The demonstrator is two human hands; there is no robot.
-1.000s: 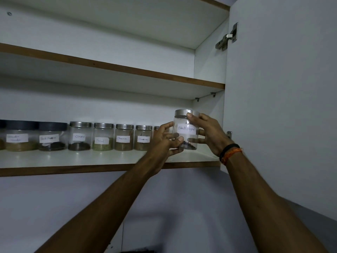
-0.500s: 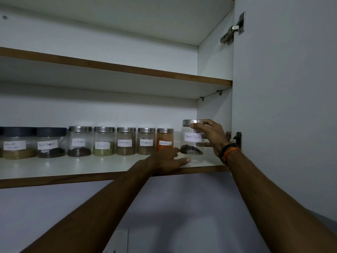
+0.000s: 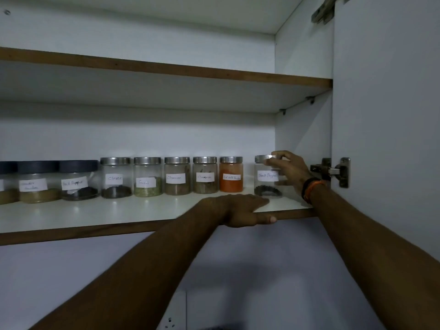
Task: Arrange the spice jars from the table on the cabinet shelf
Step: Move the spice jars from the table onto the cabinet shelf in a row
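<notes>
A clear black pepper jar (image 3: 266,179) with a steel lid stands upright on the cabinet shelf (image 3: 119,215), at the right end of a row of labelled spice jars. My right hand (image 3: 289,171) grips it from the right, fingers curled over the lid. My left hand (image 3: 240,209) rests flat on the shelf's front edge, just in front of the jar, holding nothing. To the jar's left stand a red chilli powder jar (image 3: 231,174), two cinnamon jars, a fennel jar and a cloves jar (image 3: 116,177).
Wider jars with dark lids (image 3: 78,179) fill the left of the shelf. The open cabinet door (image 3: 385,115) and its hinge (image 3: 334,171) stand close on the right. An upper shelf (image 3: 166,70) hangs above. A small gap separates the pepper jar from the chilli jar.
The black pepper jar went from held in the air by both hands to standing on the shelf. My left hand let go and dropped to the shelf edge.
</notes>
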